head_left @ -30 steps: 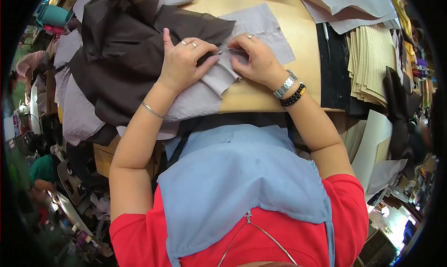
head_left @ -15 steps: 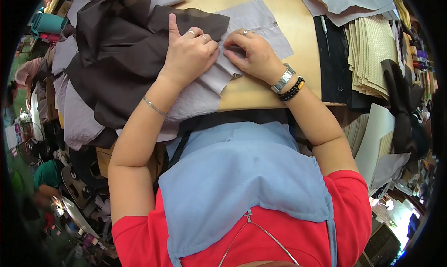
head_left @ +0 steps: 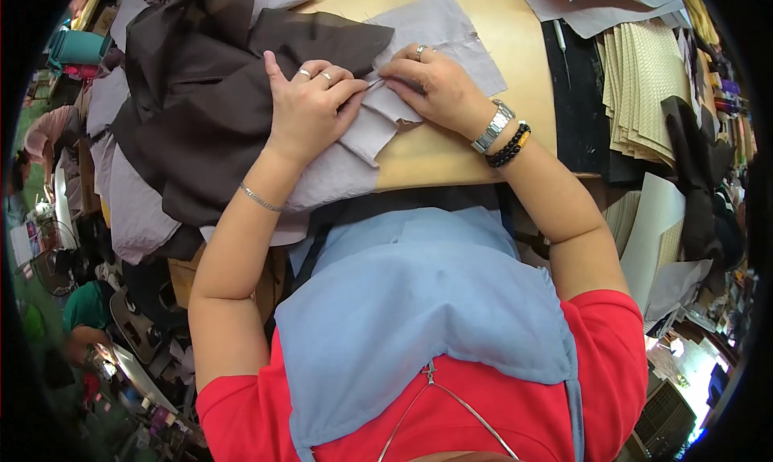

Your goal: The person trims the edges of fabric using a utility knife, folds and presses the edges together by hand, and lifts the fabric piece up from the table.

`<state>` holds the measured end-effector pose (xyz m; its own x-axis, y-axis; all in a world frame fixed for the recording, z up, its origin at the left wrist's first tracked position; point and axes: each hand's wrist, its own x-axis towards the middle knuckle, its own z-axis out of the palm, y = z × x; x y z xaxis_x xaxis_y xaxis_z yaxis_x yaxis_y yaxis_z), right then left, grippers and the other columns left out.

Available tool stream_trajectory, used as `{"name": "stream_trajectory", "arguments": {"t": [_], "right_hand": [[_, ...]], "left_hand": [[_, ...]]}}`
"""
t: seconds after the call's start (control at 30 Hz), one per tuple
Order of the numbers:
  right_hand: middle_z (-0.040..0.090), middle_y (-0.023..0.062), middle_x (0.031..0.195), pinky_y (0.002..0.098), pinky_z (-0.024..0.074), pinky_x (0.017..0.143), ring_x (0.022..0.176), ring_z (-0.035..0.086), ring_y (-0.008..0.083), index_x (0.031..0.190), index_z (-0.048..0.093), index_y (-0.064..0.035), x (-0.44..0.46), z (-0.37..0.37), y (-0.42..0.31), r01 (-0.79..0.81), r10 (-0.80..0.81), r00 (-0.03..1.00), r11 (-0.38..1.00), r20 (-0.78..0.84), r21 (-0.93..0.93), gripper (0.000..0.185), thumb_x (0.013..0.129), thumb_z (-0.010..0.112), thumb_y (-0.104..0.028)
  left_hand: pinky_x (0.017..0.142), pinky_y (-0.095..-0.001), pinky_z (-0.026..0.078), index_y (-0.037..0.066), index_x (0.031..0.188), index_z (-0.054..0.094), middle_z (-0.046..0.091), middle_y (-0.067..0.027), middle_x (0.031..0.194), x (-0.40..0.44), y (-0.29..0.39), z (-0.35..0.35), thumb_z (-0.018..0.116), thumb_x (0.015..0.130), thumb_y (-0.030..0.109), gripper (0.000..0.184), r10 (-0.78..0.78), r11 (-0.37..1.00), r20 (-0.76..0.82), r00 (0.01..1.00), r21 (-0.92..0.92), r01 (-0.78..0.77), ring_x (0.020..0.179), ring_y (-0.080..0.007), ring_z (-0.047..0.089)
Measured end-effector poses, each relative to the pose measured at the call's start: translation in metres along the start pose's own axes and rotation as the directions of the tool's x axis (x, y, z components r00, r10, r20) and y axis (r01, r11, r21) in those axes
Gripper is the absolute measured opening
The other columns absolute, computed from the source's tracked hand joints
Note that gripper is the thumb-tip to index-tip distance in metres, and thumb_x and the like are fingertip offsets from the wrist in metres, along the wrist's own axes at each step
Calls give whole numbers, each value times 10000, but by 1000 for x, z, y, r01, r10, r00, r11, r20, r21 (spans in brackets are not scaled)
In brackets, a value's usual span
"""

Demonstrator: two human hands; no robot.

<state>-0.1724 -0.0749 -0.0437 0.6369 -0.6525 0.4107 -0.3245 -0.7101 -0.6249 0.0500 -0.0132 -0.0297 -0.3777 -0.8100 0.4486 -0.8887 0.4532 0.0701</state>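
Dark brown fabric [head_left: 201, 116] lies heaped on the left of the wooden table [head_left: 515, 132], with pale grey-lilac fabric [head_left: 451, 31] under and beside it. My left hand [head_left: 314, 107] rests at the edge where the two fabrics meet, its thumb raised and its index finger and other fingertips pinching a fold. Close by on the right, my right hand [head_left: 435, 83] pinches the pale fabric between thumb and fingers. A raised fold of pale fabric stands between the fingertips of both hands. Whether the fingers also hold something small is hidden.
A stack of cream textured sheets [head_left: 640, 91] lies at the right, beside a white-handled pointed tool [head_left: 561, 43] on a black surface. Pale sheets [head_left: 604, 3] lie at the back right. Other people sit far left, one in a green sleeve [head_left: 84, 305].
My left hand has shifted slightly left and down, its raised thumb leaning further left. My right hand has closed its fingers on the fabric, and the pale fold is lifted higher.
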Motion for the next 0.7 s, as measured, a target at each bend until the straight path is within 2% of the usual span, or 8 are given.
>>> {"name": "stream_trajectory", "arguments": {"t": [0.2,0.37,0.5,0.7], "right_hand": [[674,103,1043,396,535,834,936,645,310,1020,714,-67,-3,-4,6,133,-130,991,983,33,-128,151,881,677,-110],[654,96,1095,381,525,876,987,633,288,1080,695,-88,-6,-5,5,188,-167,979,959,113,-212,185,908,631,-109],[644,91,1125,400,512,883,1024,617,289,1139,667,-99,-8,-3,0,182,-149,980,939,131,-293,254,926,632,-232],[585,135,1236,440,437,971,1157,551,323,1202,602,-36,-17,5,-38,105,-80,993,926,84,-362,554,882,662,-484]], "left_hand": [[1143,-717,14,279,877,743,671,127,899,-3,-7,-1,739,847,302,38,77,996,-17,997,55,-76,992,-112,629],[1162,-689,-18,284,892,750,663,127,918,-6,-13,-2,735,851,297,46,126,991,-36,991,55,-124,983,-105,619],[1161,-685,-30,276,916,759,663,117,936,-9,-16,-4,717,866,296,69,152,988,-34,988,28,-151,985,-107,617],[1155,-667,-15,260,960,757,655,105,970,-9,-12,-9,734,854,281,110,115,993,0,993,-18,-115,1011,-119,617]]}}
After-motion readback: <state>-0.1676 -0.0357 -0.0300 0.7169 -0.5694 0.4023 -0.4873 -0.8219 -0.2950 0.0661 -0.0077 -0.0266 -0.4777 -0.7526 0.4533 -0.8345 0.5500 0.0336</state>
